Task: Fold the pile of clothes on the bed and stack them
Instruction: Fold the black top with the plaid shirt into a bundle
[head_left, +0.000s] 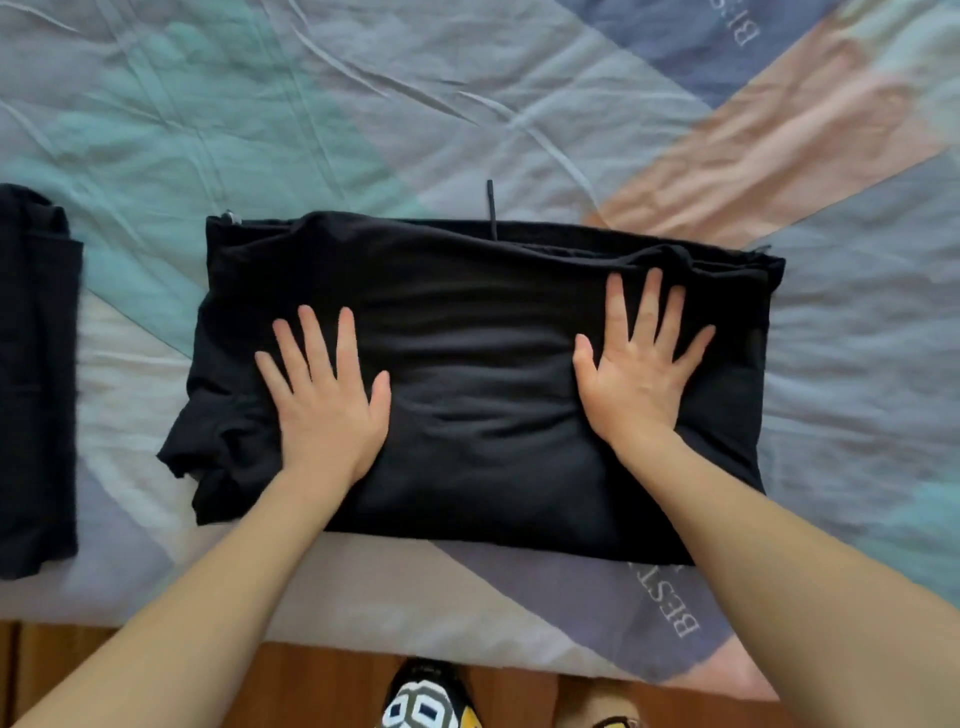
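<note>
**Clerk:** Item one, lettering. What could be read?

**Recorder:** The bedsheet carried pale grey capitals near its front edge, starting "BEST"; the letters after that ran under the garment or blurred out. A second print at the far right corner began with "B", the remainder unreadable. No label showed on the clothing.

**Clerk:** Item two, the garment and its place.

**Recorder:** One black folded garment, lying flat on the bed as a wide rectangle, directly ahead of the person. Its left end was bunched and uneven, its right end squarer. A thin black cord poked out past its far edge onto the sheet. Both hands lay on top of it, one toward each end, the middle stretch bare between them.

**Clerk:** Item three, each grip.

**Recorder:** The left hand lay palm down, fingers straight and spread apart, pressing the cloth; nothing was pinched. The right hand was the same: flat, fingers fanned, fingertips near the far right folds, holding nothing.

**Clerk:** Other entries?

**Recorder:** A second dark folded garment, lying at the left edge of the view, well apart from the first. A wooden floor below the bed's edge. Patterned slippers at the bottom of the view, partly cut off.
</note>
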